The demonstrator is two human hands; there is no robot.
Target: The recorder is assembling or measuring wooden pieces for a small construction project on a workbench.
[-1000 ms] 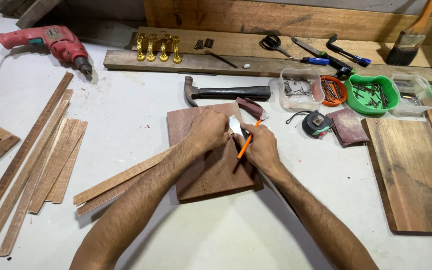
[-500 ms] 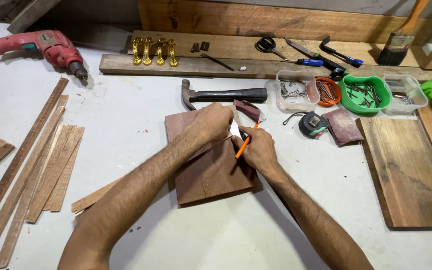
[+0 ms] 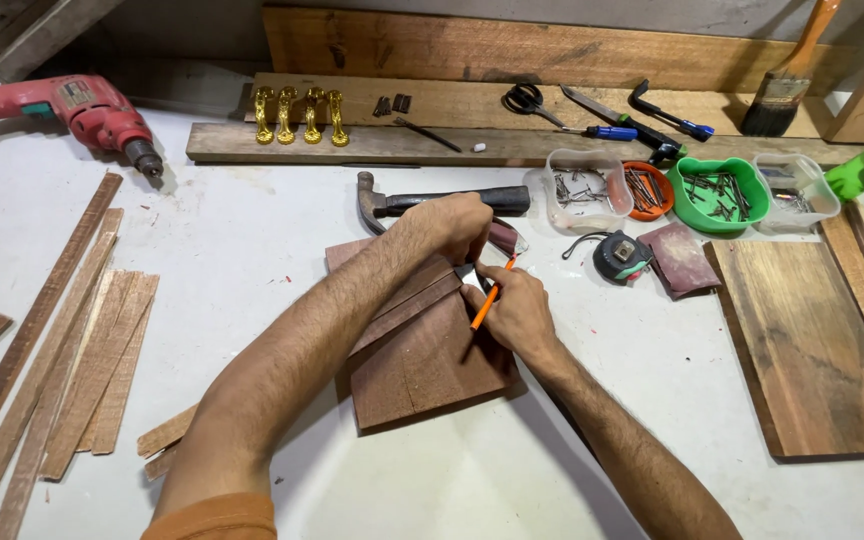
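The pencil (image 3: 486, 306) is orange, the board (image 3: 422, 370) reddish brown with straight grain. A red drill (image 3: 72, 108) lies on the white bench (image 3: 242, 240). The bowl (image 3: 717, 196) is green; four handles (image 3: 300, 115) look gold, perhaps brass.

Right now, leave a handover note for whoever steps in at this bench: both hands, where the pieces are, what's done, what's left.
Left hand: pressing down on the far edge of the dark wood panel, beside a strip lying across it.
Right hand: holding an orange pencil, tip at the panel's right edge.
Nearby: hammer just behind the panel, tape measure to its right, thin wood strips at the left.
Done: panel laid flat and steadied.
Left: no pencil mark can be made out yet; marking appears to be in hand.
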